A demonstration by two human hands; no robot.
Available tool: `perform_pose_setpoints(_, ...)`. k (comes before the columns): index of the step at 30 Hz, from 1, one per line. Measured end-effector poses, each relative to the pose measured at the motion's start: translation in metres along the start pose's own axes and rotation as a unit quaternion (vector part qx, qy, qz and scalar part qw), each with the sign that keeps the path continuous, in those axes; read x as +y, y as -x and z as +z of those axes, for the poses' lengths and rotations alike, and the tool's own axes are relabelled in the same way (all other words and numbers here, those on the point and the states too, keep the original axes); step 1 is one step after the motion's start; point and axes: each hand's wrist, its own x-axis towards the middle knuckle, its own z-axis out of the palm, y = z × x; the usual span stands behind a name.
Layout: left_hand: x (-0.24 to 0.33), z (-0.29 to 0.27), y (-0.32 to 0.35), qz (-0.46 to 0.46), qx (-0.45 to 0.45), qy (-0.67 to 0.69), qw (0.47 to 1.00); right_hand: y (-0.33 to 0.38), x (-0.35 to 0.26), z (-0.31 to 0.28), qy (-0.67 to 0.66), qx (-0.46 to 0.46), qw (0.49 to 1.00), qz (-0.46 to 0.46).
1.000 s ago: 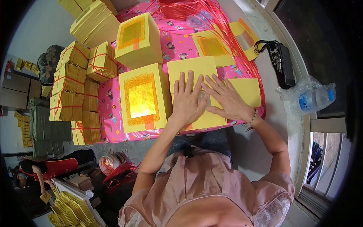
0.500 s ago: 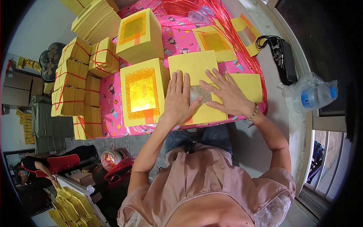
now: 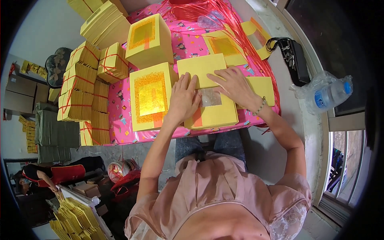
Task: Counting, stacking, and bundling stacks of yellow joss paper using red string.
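Note:
In front of me lies a yellow paper stack (image 3: 214,119) whose top sheet has a silver foil patch (image 3: 211,98) and an orange strip at its lower left. My left hand (image 3: 184,98) rests on its left side, fingers stretched toward the far edge. My right hand (image 3: 238,86) lies across its upper right, with fingers slightly bent and pointing left. Both hands press on paper and grip nothing that I can see. Just beyond is a plain yellow sheet (image 3: 202,68), its near edge partly under my fingers. Another yellow sheet (image 3: 262,90) sticks out at right.
Left of my hands stands a tall gold-foil paper stack (image 3: 150,96), with another stack (image 3: 148,38) behind. Red-tied yellow bundles (image 3: 82,82) line the table's left side. Red plastic strings (image 3: 250,44) trail along the right. A water bottle (image 3: 330,98) sits on the ledge. A person (image 3: 50,176) works lower left.
My right hand has slid slightly up and left, its spread fingers drawing together and bending. My left hand has shifted a little left, its thumb drawn in, uncovering more of the silver patch.

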Motion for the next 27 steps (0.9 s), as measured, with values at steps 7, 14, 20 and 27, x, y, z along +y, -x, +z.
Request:
perform_pose_setpoints(7, 0.007, -0.008, -0.014, 0.030, 0.059, -0.078, 0.995, -0.008, 0.018, 0.009, 0.015, 0.120, 0.988, -0.092)
perform_pose_setpoints(14, 0.012, -0.001, -0.028, -0.004, 0.145, -0.148, 0.978, -0.006, 0.018, -0.004, -0.065, 0.109, 0.992, -0.013)
perform_pose_setpoints(20, 0.046, -0.003, -0.038, 0.060, 0.255, -0.145, 0.954, 0.019, 0.018, -0.035, -0.452, 0.182, 0.785, 0.382)
perform_pose_setpoints(27, 0.120, 0.026, -0.039, 0.134, 0.268, -0.075, 0.951, 0.088, 0.039, -0.073, -0.658, 0.149, 0.618, 0.404)
